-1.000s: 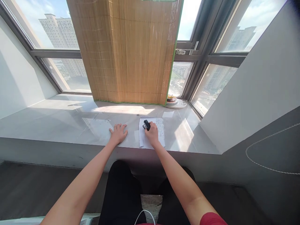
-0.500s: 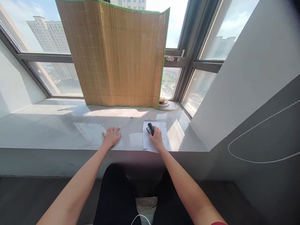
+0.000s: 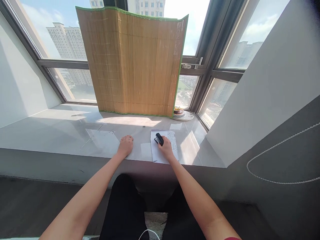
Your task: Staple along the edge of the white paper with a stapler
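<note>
My right hand is wrapped round a black stapler, whose front end points up and to the left. Beneath them, white paper with rows of writing on its right side lies at the front edge of the tiled window sill. My left hand rests on the sill to the left of the paper, its fingers curled in and nothing visible in them. Beyond the paper lies a small dark piece, too small to make out.
A bamboo mat with green edging stands against the window at the back. Stacked plates or round boards sit by its right lower corner. A white beaded cord hangs at the right by the wall. My knees are below the sill.
My left hand has gone from spread fingers to curled ones and moved slightly toward the paper. The stapler stays in my right hand, over the paper. The view has turned slightly.
</note>
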Tool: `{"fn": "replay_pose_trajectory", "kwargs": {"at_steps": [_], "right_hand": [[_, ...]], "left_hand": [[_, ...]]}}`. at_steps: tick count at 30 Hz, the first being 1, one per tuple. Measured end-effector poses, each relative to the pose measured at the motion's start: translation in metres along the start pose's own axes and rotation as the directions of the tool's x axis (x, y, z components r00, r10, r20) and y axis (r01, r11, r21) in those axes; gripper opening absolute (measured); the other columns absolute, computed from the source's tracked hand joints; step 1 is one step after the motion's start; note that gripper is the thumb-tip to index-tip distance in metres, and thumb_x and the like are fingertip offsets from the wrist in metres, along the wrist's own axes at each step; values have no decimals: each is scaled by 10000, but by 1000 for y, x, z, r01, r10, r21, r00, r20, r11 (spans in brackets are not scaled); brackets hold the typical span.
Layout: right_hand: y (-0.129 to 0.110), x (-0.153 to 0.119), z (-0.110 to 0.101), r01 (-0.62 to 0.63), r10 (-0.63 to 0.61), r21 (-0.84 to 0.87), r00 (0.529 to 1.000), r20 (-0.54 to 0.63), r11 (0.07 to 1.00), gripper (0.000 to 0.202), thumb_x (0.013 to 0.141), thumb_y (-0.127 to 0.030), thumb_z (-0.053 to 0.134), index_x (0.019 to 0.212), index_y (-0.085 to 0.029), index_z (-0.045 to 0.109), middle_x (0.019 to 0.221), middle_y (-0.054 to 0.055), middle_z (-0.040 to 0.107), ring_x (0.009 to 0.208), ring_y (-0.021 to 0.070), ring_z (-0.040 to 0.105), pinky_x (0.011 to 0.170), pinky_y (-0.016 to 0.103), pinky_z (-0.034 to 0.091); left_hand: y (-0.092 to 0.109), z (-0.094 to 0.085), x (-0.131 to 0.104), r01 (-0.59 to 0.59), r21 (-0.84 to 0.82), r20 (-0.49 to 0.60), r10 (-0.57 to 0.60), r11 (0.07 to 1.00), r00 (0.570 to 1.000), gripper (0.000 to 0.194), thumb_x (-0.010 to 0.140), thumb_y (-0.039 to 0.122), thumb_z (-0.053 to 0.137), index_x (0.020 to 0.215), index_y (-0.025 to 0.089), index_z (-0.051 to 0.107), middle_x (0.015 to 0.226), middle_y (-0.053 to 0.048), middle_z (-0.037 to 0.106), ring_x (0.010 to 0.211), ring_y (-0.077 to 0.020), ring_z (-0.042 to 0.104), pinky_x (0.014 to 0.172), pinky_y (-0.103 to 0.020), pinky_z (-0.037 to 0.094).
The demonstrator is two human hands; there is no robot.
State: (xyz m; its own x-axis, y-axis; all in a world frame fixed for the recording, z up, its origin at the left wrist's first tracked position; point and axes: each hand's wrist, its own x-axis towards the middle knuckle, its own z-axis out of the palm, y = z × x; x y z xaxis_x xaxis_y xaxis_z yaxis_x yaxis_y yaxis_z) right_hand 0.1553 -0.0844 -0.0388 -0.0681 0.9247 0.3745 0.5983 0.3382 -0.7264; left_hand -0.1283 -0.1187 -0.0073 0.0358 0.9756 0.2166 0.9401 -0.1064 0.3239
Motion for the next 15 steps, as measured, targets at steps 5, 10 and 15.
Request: {"fn": "replay_pose_trajectory", "kwargs": {"at_steps": [5, 10, 15], "right_hand": [[2, 4, -10, 27, -29, 56, 999, 28, 998, 368, 1007, -452, 488, 1201, -205, 680, 1101, 110, 714, 1038, 267, 651, 947, 406, 507], [15, -7, -37, 153, -156, 32, 979, 135, 988, 436, 825, -322, 739, 1247, -217, 705, 1123, 96, 737, 993, 255, 681, 917, 391, 544], [29, -8, -50, 83, -102, 167, 989, 110, 982, 419, 804, -225, 658, 1210, -231, 761, 1172, 80, 777, 1064, 262, 702, 1021, 443, 539]], "left_hand": [[66, 38, 12, -255, -263, 53, 278, 930, 959, 517, 1054, 423, 435, 1513, 193, 493, 1644, -144, 451, 1540, -279, 401, 1266, -445, 333], [81, 58, 12, -225, -234, 143, 263, 946, 954, 815, 906, 553, 676, 1583, 175, 426, 1666, -200, 428, 1571, -381, 359, 1316, -568, 149], [74, 55, 13, -195, -316, 114, 241, 929, 964, 886, 828, 539, 764, 1567, 165, 449, 1636, -210, 466, 1531, -403, 422, 1305, -539, 196]]}}
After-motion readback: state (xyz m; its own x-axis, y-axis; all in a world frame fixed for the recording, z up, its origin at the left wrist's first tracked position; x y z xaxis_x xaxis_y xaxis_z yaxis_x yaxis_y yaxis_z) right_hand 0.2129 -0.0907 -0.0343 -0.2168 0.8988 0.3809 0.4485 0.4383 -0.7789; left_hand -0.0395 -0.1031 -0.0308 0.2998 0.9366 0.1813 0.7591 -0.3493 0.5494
